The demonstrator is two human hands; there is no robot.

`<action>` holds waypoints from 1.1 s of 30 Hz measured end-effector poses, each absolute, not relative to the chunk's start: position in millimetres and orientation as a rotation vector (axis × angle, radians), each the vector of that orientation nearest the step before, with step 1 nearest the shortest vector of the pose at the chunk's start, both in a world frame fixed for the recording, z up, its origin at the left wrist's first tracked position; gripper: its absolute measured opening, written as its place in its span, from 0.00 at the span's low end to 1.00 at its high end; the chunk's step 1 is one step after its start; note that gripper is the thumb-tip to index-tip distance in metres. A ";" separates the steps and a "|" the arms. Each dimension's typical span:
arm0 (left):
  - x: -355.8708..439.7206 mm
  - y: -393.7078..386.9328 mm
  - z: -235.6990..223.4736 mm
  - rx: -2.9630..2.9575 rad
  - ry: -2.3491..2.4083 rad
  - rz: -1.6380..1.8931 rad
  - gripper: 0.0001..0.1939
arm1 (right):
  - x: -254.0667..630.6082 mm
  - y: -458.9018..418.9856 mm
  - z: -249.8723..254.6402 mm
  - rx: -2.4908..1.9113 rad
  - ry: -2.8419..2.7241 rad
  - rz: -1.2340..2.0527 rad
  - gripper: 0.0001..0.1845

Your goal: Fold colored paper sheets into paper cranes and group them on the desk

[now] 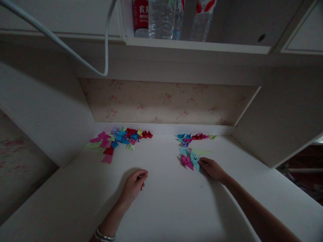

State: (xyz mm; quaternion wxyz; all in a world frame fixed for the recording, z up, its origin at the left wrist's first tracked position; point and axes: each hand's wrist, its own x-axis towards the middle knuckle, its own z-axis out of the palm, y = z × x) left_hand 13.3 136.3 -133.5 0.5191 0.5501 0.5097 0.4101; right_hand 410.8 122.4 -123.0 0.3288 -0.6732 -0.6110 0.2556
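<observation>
Before back edge (pixel 164 135), right hand (pixel 214 169) touching teal paper (pixel 195 161); left hand (pixel 133 186) apart.

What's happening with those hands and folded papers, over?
Right hand at light-blue folded paper, grip unclear. Left hand loosely curled, touching neither that nor the magenta folded paper close beside it. No obstruction seen at right hand.

Home interior: rose-print cream wallpaper (pixel 151 102) at 12 o'clock, beneath white panelled cabinetry (pixel 75 20) holding clear plastic bottles (pixel 160 20).

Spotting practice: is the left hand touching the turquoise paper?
No: the right hand is at the turquoise paper, and the left hand is well apart.
</observation>
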 end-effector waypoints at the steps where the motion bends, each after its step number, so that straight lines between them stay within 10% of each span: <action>1: 13.3 135.8 -132.9 1.324 1.225 0.978 0.18 | 410.8 122.1 -123.4 -1.763 -1.583 0.680 0.17; 24: 12.7 135.1 -136.1 1.379 1.204 0.960 0.16 | 410.6 105.4 -132.1 -1.767 -1.250 0.801 0.20; 33: 14.1 132.3 -131.7 1.396 1.186 0.937 0.17 | 336.6 64.5 -86.8 -1.153 -0.436 0.634 0.17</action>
